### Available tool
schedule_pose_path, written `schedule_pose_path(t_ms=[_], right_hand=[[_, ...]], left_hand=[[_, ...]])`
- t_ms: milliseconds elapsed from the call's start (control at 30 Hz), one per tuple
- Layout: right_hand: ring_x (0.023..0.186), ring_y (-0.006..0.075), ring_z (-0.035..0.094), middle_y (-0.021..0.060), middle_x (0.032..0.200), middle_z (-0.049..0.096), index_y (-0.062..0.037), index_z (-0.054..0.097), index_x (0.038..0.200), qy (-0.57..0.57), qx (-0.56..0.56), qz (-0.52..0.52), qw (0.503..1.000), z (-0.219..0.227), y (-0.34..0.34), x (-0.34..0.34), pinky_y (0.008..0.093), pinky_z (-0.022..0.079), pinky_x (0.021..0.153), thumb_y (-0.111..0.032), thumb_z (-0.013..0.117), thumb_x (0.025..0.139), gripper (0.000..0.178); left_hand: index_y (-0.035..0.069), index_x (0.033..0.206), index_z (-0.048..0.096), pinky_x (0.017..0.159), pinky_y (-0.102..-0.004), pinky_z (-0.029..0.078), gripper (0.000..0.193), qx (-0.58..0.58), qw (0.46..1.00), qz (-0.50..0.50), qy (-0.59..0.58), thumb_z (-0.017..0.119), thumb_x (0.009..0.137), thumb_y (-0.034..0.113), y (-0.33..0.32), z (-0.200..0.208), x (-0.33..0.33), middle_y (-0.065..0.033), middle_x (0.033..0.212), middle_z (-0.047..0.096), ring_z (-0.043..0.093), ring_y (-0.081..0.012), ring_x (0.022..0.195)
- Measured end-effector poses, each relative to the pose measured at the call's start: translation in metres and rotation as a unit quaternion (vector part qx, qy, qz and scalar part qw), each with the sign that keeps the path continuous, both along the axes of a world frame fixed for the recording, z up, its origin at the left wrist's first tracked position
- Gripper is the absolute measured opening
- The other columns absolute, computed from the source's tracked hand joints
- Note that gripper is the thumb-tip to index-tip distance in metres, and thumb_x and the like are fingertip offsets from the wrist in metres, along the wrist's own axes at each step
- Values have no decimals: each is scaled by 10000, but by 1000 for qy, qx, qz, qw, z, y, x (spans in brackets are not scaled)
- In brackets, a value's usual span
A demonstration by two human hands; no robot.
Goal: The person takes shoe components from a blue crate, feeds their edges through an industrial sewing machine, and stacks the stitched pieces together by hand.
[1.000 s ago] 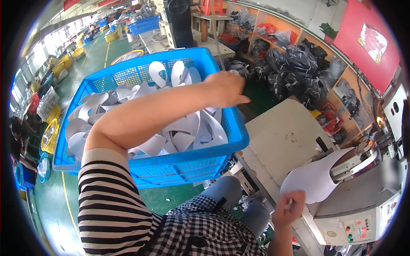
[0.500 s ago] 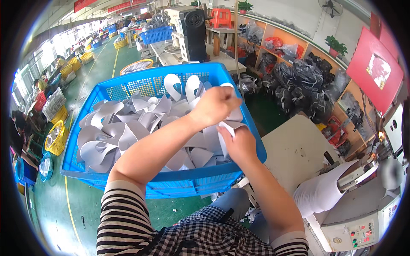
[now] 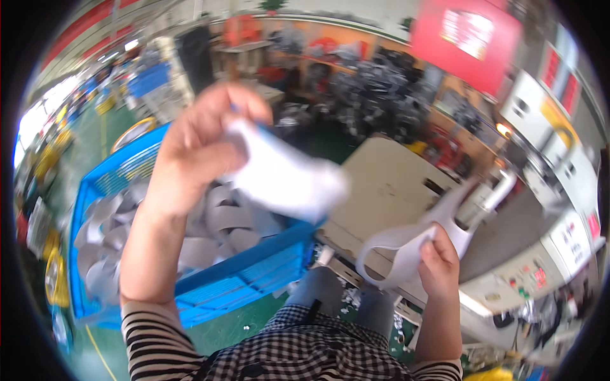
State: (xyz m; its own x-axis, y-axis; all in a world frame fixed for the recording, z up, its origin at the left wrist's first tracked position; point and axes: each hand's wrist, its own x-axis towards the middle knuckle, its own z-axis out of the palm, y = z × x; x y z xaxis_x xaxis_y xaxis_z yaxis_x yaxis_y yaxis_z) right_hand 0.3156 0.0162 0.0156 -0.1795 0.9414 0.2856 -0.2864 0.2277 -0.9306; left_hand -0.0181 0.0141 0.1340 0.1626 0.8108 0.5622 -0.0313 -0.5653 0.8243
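Observation:
My left hand (image 3: 194, 143) is raised over the basket, thumb and fingers closed on a white shoe-upper piece (image 3: 286, 174), blurred by motion. At the sewing machine, my right hand (image 3: 440, 257) pinches the edge of a second white shoe-upper piece (image 3: 403, 251). This one bends into a loop and reaches up to the machine's narrow arm (image 3: 486, 200); I cannot tell whether it still sits around that arm. Many similar grey-white curved pieces (image 3: 194, 251) lie heaped in the blue plastic basket (image 3: 254, 267) on the left, partly hidden behind my left arm.
A beige worktable (image 3: 365, 184) stands between basket and machine. The machine's control panel (image 3: 524, 279) is at the lower right. Dark plastic bags (image 3: 375, 89) are piled by the shelves behind, and a red board (image 3: 467, 38) hangs above. White scraps lie on the green floor.
The view has swung right. My hands have parted: the left has lifted a white piece out of the basket, and the right has moved over to the piece at the machine.

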Motion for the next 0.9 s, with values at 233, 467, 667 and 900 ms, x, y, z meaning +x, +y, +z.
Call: schedule_pose_path(t_ms=[233,467,667,900], right_hand=[[913,106,527,20,998,576,-54,537,1031,30,97,59,993,24,-16,50,259,413,792,-138,619,825,237],[842,79,536,26,908,599,-27,558,997,-122,-35,-22,992,50,-16,113,231,437,729,-176,652,804,261],[733,109,572,26,837,615,-47,584,894,29,4,-156,987,64,25,139,250,435,721,-113,710,715,229],[724,114,582,38,810,628,-29,605,884,77,35,-177,981,78,65,141,244,441,691,-93,692,711,203]], left_hand=[[1,959,597,616,-243,432,419,-142,930,-265,209,648,771,373,58,-40,126,-20,781,598,548,-107,717],[30,1028,582,663,-240,448,415,-196,866,-406,214,709,737,297,69,-36,217,-23,853,605,549,-84,767],[62,892,600,602,-215,441,260,-162,917,-318,177,686,743,257,128,-10,245,-7,768,585,542,-64,691],[97,783,551,530,-206,424,73,-232,921,-304,66,608,751,127,163,-2,270,8,696,543,520,-64,603]])
